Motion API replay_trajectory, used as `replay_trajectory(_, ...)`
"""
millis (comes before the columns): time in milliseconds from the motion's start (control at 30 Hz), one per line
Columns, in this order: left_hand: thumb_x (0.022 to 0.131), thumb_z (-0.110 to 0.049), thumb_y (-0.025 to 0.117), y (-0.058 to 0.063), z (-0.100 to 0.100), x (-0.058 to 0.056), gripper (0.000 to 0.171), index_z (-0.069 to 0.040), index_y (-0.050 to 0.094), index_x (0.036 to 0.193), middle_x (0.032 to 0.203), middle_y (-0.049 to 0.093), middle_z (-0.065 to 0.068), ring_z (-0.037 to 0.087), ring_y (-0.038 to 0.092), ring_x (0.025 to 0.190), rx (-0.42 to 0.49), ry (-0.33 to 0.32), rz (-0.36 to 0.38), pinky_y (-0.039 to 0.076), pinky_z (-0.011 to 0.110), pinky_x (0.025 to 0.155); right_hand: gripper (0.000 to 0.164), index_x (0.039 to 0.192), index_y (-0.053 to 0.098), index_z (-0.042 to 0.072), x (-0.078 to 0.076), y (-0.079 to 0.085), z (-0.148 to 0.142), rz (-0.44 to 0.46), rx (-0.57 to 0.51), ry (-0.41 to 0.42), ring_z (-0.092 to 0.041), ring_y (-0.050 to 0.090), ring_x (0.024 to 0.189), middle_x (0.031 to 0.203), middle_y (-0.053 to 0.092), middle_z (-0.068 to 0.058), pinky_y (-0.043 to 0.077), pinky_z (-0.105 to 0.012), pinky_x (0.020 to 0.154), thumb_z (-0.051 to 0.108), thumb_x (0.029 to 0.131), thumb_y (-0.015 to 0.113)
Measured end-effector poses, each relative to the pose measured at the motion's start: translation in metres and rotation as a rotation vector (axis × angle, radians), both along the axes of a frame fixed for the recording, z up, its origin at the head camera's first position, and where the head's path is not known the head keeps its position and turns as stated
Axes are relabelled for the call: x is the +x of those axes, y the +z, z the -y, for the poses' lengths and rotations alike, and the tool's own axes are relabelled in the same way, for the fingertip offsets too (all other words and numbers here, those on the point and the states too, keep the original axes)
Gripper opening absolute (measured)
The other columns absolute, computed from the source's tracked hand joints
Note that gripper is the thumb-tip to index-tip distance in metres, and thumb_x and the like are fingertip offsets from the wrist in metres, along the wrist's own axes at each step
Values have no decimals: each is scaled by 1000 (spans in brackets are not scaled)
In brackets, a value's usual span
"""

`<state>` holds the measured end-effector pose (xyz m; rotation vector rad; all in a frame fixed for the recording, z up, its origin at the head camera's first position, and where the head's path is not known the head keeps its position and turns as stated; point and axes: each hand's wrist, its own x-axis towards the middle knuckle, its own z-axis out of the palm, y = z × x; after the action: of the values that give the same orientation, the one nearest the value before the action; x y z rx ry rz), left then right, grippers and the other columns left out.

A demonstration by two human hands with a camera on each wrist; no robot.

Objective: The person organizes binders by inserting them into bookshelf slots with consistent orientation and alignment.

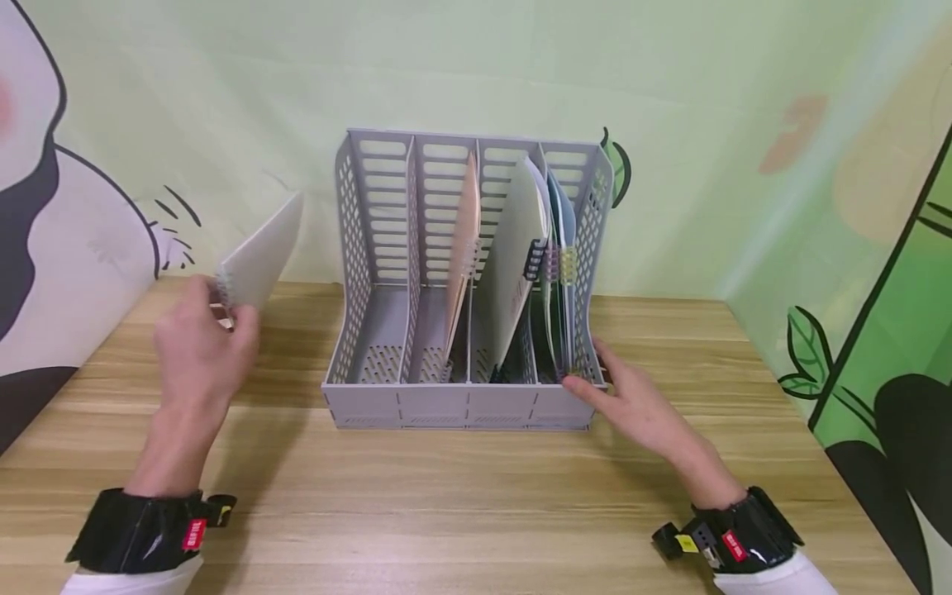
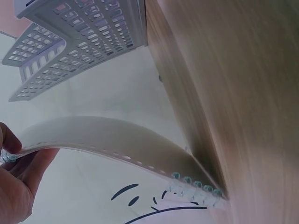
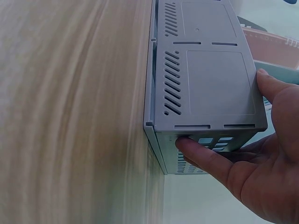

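Note:
My left hand (image 1: pixel 204 347) pinches a pale spiral notebook (image 1: pixel 268 252) by its coil edge, left of the grey file organizer (image 1: pixel 435 407). In the left wrist view, the notebook (image 2: pixel 93 130) bows, and its far coil end comes down right at the tabletop. My right hand (image 1: pixel 643 405) grips the organizer's front right corner, thumb at the front rim and the other fingers along the side wall. A peach notebook (image 1: pixel 463 256) leans in the second compartment from the left. A grey-white one with a black coil (image 1: pixel 513 256) leans in the third. Blue-covered notebooks (image 1: pixel 567 223) stand in the rightmost.
The organizer stands on a wooden table (image 1: pixel 461 504), near a green printed backdrop (image 1: pixel 476 74). The backdrop continues down the right side with cartoon leaves (image 1: pixel 811 355). Black bands with small cameras (image 1: pixel 137 529) wrap both wrists.

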<state>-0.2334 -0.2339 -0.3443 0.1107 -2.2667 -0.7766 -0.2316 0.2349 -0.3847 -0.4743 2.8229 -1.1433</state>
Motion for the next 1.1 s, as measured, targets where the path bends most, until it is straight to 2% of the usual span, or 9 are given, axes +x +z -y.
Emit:
replay_trajectory(333,89,-6,58,1,1,-1,22,9,59,105,108,65,21,39,68,88,67,28,-152,31,-5,61,84,157,15,4,0,-1,0,0,8,-4,-38,51,123,139,46,-22,39,-45,101,47,99,56)
replay_trajectory(533,86,-2,57,3,2,-2,17,9,59,99,103,67,20,40,68,82,82,23,-232,34,-4,61,84,157,14,3,-1,-2,-1,9,-3,-4,-38,51,124,140,45,-22,38,-45,102,47,99,56)
replay_trajectory(667,86,-1,55,5,1,0,16,9,59,98,101,67,19,39,69,82,89,24,-254,37,-3,61,84,157,14,3,-1,-2,-1,3,-6,0,-38,52,123,139,47,-22,39,-44,102,47,99,56)
replay_trajectory(933,89,-5,56,6,5,-1,20,8,61,105,101,68,17,36,70,83,92,72,-265,36,-4,62,84,157,13,5,-1,-3,-1,8,-14,6,-38,52,123,139,47,-21,39,-45,102,47,99,56)
replay_trajectory(967,89,-5,56,6,5,-2,20,7,61,105,101,68,16,35,70,83,94,79,-264,36,-3,62,84,157,13,5,-1,-3,-1,9,-15,7,-38,52,122,139,47,-22,39,-45,101,48,99,56)
replay_trajectory(1033,90,-6,56,6,6,-1,21,7,61,106,102,69,13,15,71,85,100,93,-259,38,-2,62,84,157,13,5,-1,-3,-1,9,-13,6,-38,52,122,139,47,-22,39,-45,101,48,99,55)
replay_trajectory(1100,90,-7,55,7,6,-1,22,6,61,107,103,69,11,-3,66,83,111,107,-258,40,-1,63,84,157,13,5,-1,-2,-1,8,-7,6,-38,52,123,139,47,-22,39,-45,101,47,99,55)
